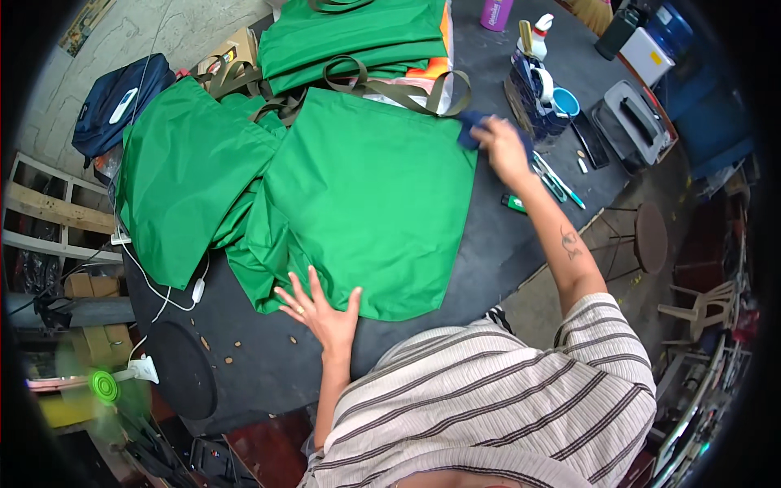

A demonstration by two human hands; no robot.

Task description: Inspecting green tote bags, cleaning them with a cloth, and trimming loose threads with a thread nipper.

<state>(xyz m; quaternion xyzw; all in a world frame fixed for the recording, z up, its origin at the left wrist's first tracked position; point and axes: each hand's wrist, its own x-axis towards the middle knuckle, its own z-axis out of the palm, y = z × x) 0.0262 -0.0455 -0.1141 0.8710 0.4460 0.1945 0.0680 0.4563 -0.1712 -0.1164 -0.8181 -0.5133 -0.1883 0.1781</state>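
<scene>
A green fabric tote bag [370, 195] with olive straps lies flat on the dark worktable [504, 236]. My left hand [320, 309] rests flat on the bag's near edge, fingers spread. My right hand [504, 145] is at the bag's far right corner, closed on a small dark blue cloth [470, 128] that touches the table beside the bag. More green bags [191, 171] lie spread to the left, and a folded stack of them [358, 37] sits at the back.
A patterned mug with tools [533, 98], a blue cup [566, 102], a glue bottle [539, 37], pens [557, 180] and a green lighter [513, 203] stand right of the bag. A grey case [639, 122], a stool [649, 236] and a navy backpack [122, 102] surround the table.
</scene>
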